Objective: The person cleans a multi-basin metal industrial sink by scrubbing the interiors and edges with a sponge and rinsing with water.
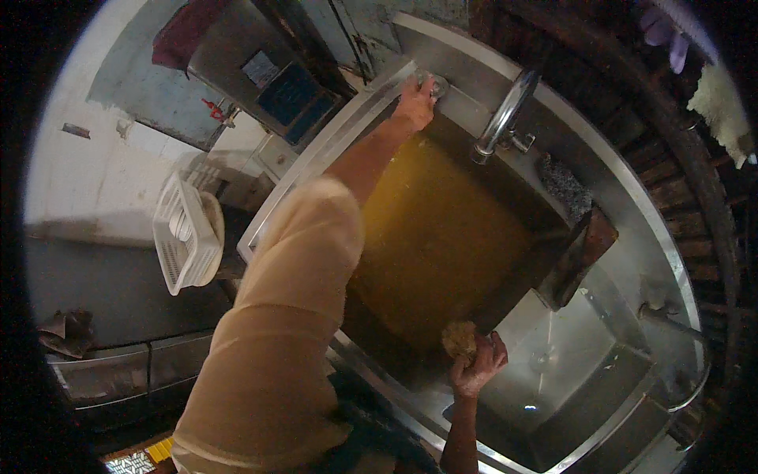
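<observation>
My left hand (417, 105) reaches to the far corner of a stainless steel sink. Its fingers are closed around a clear, shiny, round item (438, 86), partly hidden by them; I cannot tell exactly what it is. Cloudy yellow-brown water (444, 225) fills the large basin below that arm. Over the near side of this basin, my right hand (481, 362) grips a tan, rough-textured scrubbing pad (459, 339). To the right lies a second steel basin (548, 338), with small scraps on its surface.
A chrome faucet (503, 121) arches over the water. On the back ledge are a grey mesh scourer (565, 185) and a dark brown slab-like object (580, 255). A white plastic basket (189, 243) holding bowls stands left. A purple glove (664, 32) and a pale cloth (719, 112) hang upper right.
</observation>
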Motion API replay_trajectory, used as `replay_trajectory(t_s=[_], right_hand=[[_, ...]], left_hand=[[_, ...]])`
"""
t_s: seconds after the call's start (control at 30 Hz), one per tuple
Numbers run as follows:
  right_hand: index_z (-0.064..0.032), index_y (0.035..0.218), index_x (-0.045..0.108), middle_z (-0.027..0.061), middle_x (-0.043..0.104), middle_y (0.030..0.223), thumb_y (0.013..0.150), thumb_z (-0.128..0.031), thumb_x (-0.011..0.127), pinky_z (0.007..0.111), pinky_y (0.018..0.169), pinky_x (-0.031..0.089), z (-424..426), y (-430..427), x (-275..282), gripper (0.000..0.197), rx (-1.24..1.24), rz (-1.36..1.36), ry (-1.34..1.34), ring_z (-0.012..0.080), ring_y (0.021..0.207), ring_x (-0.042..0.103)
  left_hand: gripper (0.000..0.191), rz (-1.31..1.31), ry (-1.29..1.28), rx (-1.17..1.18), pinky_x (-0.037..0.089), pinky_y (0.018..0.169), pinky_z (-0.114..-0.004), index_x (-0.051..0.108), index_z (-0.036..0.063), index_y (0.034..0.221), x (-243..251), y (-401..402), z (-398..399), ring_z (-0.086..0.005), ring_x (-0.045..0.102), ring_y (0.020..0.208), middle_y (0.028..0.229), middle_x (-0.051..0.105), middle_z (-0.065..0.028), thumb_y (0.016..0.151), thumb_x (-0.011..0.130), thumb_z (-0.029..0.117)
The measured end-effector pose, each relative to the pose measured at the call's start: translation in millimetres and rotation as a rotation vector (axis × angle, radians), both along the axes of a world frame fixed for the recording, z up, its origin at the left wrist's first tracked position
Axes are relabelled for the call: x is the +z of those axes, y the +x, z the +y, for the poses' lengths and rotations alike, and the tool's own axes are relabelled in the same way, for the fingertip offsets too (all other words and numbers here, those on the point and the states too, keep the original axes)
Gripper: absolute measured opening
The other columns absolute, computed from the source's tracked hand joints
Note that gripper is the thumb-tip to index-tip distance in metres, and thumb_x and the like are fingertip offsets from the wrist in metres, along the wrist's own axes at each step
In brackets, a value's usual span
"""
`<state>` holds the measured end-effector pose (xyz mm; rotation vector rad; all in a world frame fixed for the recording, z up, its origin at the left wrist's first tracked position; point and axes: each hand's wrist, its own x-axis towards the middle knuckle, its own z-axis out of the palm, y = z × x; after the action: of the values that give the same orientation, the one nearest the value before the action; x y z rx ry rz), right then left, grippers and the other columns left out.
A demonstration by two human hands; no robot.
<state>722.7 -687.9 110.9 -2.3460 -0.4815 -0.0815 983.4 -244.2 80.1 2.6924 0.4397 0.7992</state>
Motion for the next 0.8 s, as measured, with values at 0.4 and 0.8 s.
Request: replay_trajectory(t_s=[0.4,0.8], right_hand=[[-0.0076,0.091,0.059,0.0150,0.055,0.106,0.064,-0.016,0.062,0.046,0.088,0.034,-12.6,2.9,-7.1,0.029,-0.106,0.023,0.038,0.0326,0.105,0.048],[-0.0065,0.101,0.059,0.0108,0.058,0.096,0.071,-0.013,0.053,0.040,0.087,0.036,-24.2,0.7,-24.9,0.031,-0.078,0.080,0.524,0.0290,0.093,0.052]], left_hand=[[0.072,0.028,0.137,-0.017,0.019,0.102,-0.052,0.017,0.0090,0.138,-28.5,-18.4,-34.6,-0.0441,0.019,0.127,0.135,0.021,-0.0268,0.082,0.058,0.029],[0.076,0.359,-0.287,-0.540,0.017,0.107,-0.046,0.010,0.0066,0.142,-14.9,-188.9,-259.2,-0.0435,0.012,0.132,0.142,0.007,-0.0305,0.085,0.057,0.024]])
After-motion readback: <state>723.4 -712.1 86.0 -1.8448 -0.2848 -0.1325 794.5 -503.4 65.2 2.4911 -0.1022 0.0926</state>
